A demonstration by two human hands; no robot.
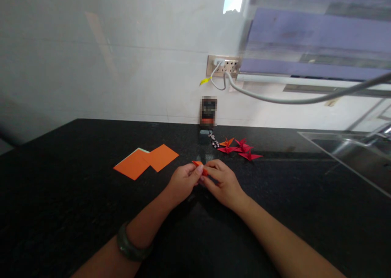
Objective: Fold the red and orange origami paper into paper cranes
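Between my two hands is a small folded piece of orange paper (198, 163), held just above the dark countertop. My left hand (183, 181) pinches it from the left, thumb on top. From the right, the fingers of my right hand (224, 183) close on its other end. Much of the folded paper is hidden behind the fingers. To the left lie orange paper squares (134, 164), partly overlapping, with a pale edge showing beneath. Several folded paper cranes, red ones (250, 156) and an orange one (227, 142), sit on the counter beyond my right hand.
A phone-like object (208, 111), blurred out, leans against the tiled wall with a beaded strap (214, 142) before it. A wall socket (222, 66) has a plug and a grey cable (275, 98) running right. A metal sink (360, 155) is set into the counter (76, 212) at the right.
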